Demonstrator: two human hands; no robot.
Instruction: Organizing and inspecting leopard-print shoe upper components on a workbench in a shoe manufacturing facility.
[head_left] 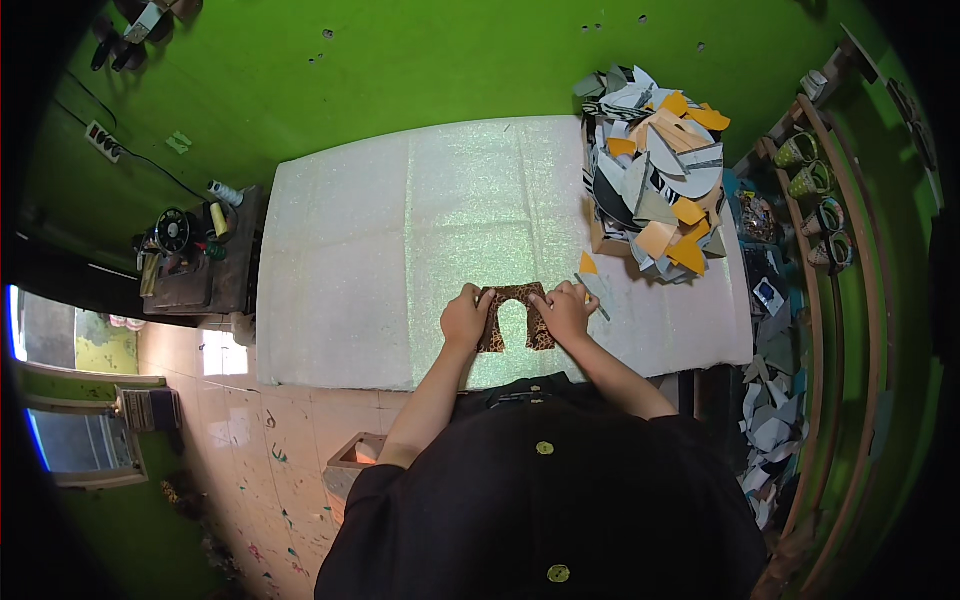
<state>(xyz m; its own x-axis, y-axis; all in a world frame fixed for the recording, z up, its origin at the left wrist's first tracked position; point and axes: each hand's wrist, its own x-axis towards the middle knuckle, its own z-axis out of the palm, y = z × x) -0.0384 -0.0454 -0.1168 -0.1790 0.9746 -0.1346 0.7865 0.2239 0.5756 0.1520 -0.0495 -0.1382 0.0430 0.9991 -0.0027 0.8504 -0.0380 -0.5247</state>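
An arch-shaped leopard-print piece point(513, 291), brown and black with a rounded cutout, is held at the table's near side. My left hand point(463, 317) grips its upper left corner, thumb on top and fingers closed. At the upper right corner my right hand point(564, 309) pinches it in the same way. Both legs of the arch point toward me. Just beyond the right hand are a small orange scrap point(588, 263) and a pale offcut; a thin object partly shows beside the fingers, its kind unclear.
A shiny whitish sheet covers the table point(340, 250). At its far right a box point(608, 238) overflows with white, grey and orange offcuts. A sewing machine point(174, 232) and thread spools stand left. Shoes hang on a wooden rack point(840, 200) at right, above piled scraps point(770, 430).
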